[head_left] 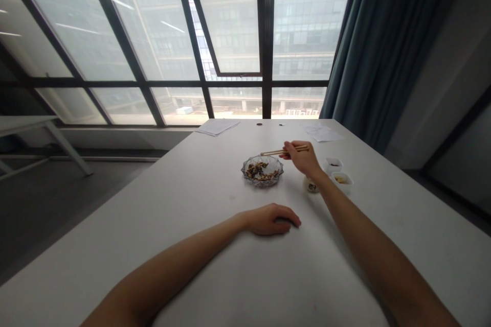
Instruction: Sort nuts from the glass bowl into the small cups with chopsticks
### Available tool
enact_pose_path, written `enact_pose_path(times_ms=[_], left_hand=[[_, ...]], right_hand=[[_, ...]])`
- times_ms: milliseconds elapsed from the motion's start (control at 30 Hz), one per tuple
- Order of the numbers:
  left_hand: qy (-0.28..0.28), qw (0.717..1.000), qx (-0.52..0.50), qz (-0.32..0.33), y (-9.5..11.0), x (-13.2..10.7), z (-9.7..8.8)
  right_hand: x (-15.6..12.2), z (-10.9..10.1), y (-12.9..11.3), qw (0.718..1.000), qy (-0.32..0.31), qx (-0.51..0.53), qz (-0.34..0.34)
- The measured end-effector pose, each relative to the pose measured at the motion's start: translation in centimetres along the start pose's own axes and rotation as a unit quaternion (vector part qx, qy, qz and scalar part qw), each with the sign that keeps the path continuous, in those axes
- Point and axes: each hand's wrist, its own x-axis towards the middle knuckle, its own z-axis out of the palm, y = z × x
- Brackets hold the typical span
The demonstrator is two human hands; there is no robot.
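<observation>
My right hand (303,159) grips a pair of wooden chopsticks (273,153), held nearly level with their tips pointing left. Those tips hover over the far rim of a clear glass bowl (248,180) with a scalloped edge. Small brown and yellowish pieces (261,171), too small to name, lie in the bowl. Whether the chopsticks pinch anything cannot be made out. My left hand (271,218) rests on the table nearer to me, fingers loosely bent, thumb apart, holding nothing. Partly hidden under my right wrist stands a small pale round container (311,186) with a dark mark.
Right of my right wrist are two small white tubs, one with dark bits (333,164), one with yellowish pieces (342,180). Papers (217,126) and more sheets (322,133) lie at the far end of the white table (184,189). A dark round object (259,124) sits between them.
</observation>
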Motion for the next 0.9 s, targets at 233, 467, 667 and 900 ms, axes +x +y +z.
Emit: enact_pose_path(times_ms=[233, 467, 667, 900], left_hand=[[-0.003, 1.0, 0.003, 0.002, -0.1, 0.0, 0.0], [-0.004, 1.0, 0.004, -0.01, 0.3, 0.1, -0.2], [0.005, 1.0, -0.003, -0.014, 0.3, 0.1, -0.1], [-0.001, 1.0, -0.003, -0.015, 0.3, 0.1, -0.2]], right_hand=[[1.3, -6.3, -6.1, 0.988, 0.151, 0.006, -0.03], [0.4, -11.9, -9.4, 0.965, 0.261, -0.035, -0.003], [0.3, -13.1, -9.1, 0.963, 0.258, -0.063, 0.045], [1.3, -12.7, -7.2, 0.968, 0.235, -0.05, 0.078]])
